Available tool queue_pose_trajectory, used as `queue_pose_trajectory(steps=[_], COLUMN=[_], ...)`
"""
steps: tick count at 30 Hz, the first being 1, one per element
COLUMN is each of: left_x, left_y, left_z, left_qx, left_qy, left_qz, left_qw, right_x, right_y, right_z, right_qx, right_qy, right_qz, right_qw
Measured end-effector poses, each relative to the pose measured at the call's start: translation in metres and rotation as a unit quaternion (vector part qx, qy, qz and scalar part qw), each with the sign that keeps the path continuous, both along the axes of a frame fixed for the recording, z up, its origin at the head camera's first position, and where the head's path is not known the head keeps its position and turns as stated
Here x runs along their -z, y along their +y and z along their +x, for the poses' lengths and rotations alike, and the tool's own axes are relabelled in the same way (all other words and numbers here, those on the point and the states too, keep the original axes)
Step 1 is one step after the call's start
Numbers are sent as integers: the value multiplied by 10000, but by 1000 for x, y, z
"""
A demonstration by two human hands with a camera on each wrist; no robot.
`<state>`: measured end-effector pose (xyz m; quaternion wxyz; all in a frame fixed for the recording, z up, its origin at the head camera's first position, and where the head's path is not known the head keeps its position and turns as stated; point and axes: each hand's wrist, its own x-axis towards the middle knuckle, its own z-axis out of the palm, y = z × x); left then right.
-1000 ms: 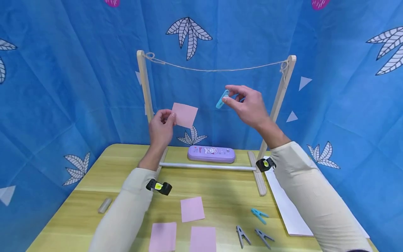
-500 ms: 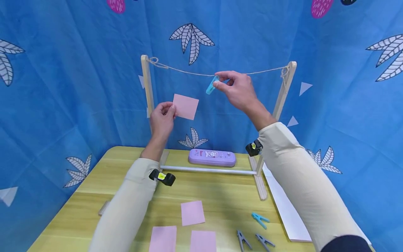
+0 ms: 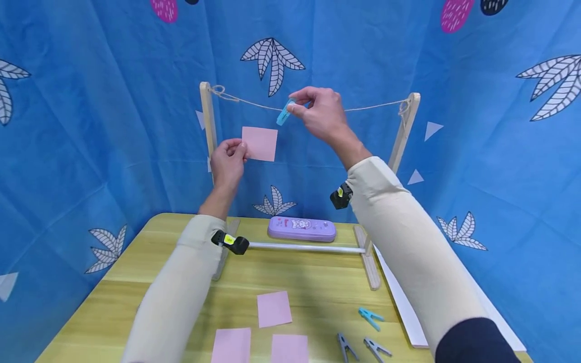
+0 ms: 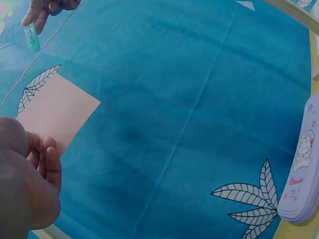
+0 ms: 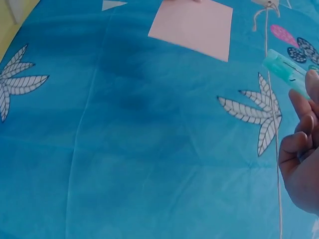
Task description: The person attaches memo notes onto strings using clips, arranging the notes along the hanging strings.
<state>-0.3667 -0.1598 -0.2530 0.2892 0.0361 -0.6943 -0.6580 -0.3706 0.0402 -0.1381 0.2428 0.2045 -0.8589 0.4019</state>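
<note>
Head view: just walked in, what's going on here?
A person's left hand holds a pink paper below the string. The right hand pinches a blue clothespin near the string; whether they touch is unclear. The clothespin isn't on the paper. Three more papers and three more clothespins lie on the table.

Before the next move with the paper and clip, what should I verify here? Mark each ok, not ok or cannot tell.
1. Pink paper secured: ok, the left hand pinches it near one edge.
2. Blue clip in hand: ok, between the thumb and fingers of the right hand.
3. String tied at both ends: ok, to the left post and right post.
4. Paper up at the string: not ok, it sits below, apart from it.
5. Clip squeezed open: cannot tell.
</note>
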Motion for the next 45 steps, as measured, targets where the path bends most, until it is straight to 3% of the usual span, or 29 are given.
queue_pose_trajectory(steps=[13, 24, 33, 39, 45], left_x=[-9, -18, -30, -32, -33], left_y=[-5, -6, -4, -6, -3], left_z=[-3, -4, -8, -7, -11], left_qx=[-44, -201, -256, -314, -205], left_qy=[116, 202, 227, 185, 273], left_qz=[129, 235, 329, 389, 337], left_qw=[9998, 9993, 9989, 9986, 9988], right_x=[-10, -21, -26, -28, -32], right_y=[-24, -41, -53, -61, -64], right_z=[-6, -10, -11, -11, -13], right_qx=[434, 322, 198, 42, 198], right_qy=[297, 542, 384, 280, 163], right_qz=[34, -99, 16, 209, 455], right_qw=[9986, 9980, 9991, 9994, 9986])
